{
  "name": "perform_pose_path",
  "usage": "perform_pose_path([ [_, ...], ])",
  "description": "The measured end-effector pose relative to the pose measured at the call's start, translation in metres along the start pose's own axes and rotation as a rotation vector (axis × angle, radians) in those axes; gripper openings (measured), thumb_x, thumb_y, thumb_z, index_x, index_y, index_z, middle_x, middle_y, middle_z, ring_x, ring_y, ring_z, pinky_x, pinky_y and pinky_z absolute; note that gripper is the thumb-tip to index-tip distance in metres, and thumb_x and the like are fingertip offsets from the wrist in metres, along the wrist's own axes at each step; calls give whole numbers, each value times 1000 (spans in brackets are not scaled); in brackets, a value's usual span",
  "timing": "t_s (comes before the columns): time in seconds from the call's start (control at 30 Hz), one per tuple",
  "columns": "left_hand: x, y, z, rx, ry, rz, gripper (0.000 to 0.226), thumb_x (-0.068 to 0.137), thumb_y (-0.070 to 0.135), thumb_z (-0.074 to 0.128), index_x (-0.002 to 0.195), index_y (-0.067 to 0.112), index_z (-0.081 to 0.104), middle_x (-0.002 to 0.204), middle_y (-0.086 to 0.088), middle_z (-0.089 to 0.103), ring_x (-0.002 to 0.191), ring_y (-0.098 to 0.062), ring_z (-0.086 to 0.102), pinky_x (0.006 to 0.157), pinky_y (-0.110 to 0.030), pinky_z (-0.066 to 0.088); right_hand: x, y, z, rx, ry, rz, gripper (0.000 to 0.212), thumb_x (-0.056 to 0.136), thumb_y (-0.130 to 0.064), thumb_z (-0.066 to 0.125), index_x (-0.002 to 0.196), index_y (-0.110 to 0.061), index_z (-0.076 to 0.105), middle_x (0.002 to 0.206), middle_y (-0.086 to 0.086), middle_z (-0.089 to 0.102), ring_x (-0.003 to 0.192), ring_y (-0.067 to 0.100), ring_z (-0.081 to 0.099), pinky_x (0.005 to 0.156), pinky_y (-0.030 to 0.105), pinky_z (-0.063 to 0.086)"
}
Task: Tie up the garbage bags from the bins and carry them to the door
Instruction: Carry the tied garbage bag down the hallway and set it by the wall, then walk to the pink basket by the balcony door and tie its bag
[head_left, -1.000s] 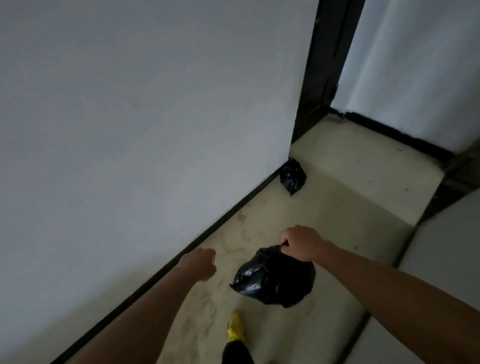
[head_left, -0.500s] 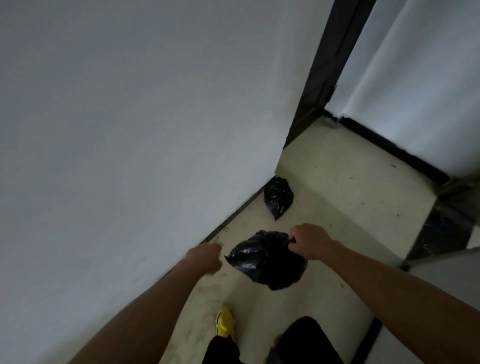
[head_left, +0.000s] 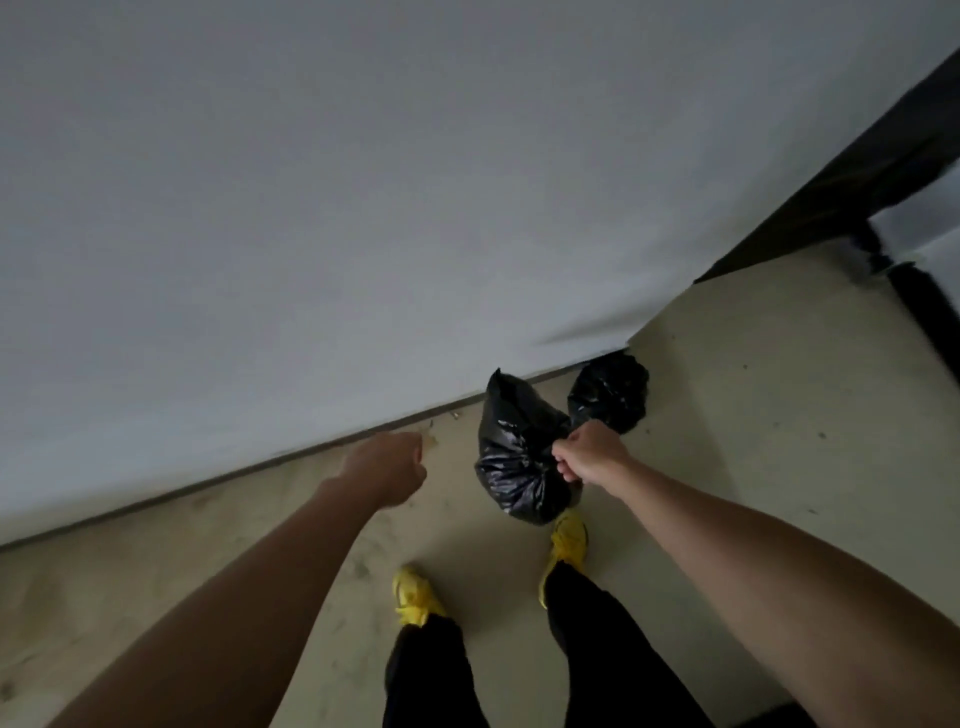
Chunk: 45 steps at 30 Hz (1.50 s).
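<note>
My right hand (head_left: 589, 451) grips the tied neck of a black garbage bag (head_left: 514, 457), which hangs low near the floor just in front of my right foot. A second, smaller black garbage bag (head_left: 609, 389) lies on the floor at the wall's corner, right behind the carried one. My left hand (head_left: 387, 465) is curled into a loose fist with nothing in it, held out to the left of the carried bag.
A white wall (head_left: 311, 208) with a dark skirting runs along the left. A dark door frame (head_left: 857, 171) stands at the upper right. My feet in yellow shoes (head_left: 415, 597) stand on the beige floor (head_left: 753, 441).
I have walked up to the wall corner, so the bag on the floor is much closer. The carried bag has dropped lower and now hangs beside it.
</note>
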<state>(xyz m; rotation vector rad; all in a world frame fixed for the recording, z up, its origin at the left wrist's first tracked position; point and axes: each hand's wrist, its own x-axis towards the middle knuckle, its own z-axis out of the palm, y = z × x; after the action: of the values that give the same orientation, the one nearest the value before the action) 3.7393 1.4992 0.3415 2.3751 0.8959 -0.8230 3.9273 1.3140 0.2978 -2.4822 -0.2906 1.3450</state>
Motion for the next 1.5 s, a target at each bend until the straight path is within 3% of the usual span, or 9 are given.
perform_pose_path([
  [0.1,30,18,32,-44,-18,-39,19,88,30,49,103,23,58,117,-7,63,109,-28,58,85,-34,45,54,15,2,63,-7,30,19,86,-20,58,73,-8,67,66,9,71,59,21,68,53,28,49],
  [0.33,114,32,119,-64,-23,-71,20,91,29,47,107,21,58,114,-6,63,104,-26,59,76,-31,41,195,61,35,94,103,48,35,84,-30,56,73,0,69,77,18,72,74,35,70,76,51,58],
  [0.53,163,22,195,-79,-96,-92,23,92,30,47,111,19,57,115,-7,62,107,-28,59,80,-32,44,279,86,55,142,189,90,22,80,-28,53,68,-12,61,79,21,72,72,39,70,54,38,49],
  [0.67,184,11,233,-92,-139,-136,24,92,31,47,111,20,57,115,-7,62,106,-28,59,80,-32,45,308,95,75,178,107,118,17,90,-18,52,73,-18,55,76,11,64,54,20,61,46,25,43],
  [0.8,196,3,259,-120,-145,-189,23,92,31,49,110,20,58,113,-8,63,107,-29,59,82,-34,46,325,112,97,93,60,63,15,89,-21,53,80,-12,60,81,19,67,63,32,65,52,35,46],
  [0.93,178,7,270,-165,-149,-230,22,92,30,48,109,20,58,111,-7,63,103,-27,60,74,-30,43,302,114,94,-184,20,-37,41,88,-26,55,127,-11,53,110,17,66,100,37,64,84,48,54],
  [1.0,163,12,266,-202,-151,-249,22,92,29,48,109,20,58,111,-8,63,104,-28,60,75,-30,43,281,110,87,-320,17,-89,54,90,-27,53,141,-16,38,113,15,63,104,36,61,83,42,51],
  [1.27,58,23,205,-465,-23,-412,21,88,25,52,105,19,62,106,-11,66,97,-31,62,76,-33,49,149,54,66,-780,-224,-251,32,88,-22,50,114,-10,64,114,12,67,107,32,62,88,38,52],
  [1.5,-96,3,154,-693,156,-599,12,83,24,58,92,19,62,96,-13,68,93,-33,62,80,-40,53,-13,-21,66,-1078,-298,-578,30,89,-22,44,113,-14,60,114,10,64,101,31,60,78,35,48],
])
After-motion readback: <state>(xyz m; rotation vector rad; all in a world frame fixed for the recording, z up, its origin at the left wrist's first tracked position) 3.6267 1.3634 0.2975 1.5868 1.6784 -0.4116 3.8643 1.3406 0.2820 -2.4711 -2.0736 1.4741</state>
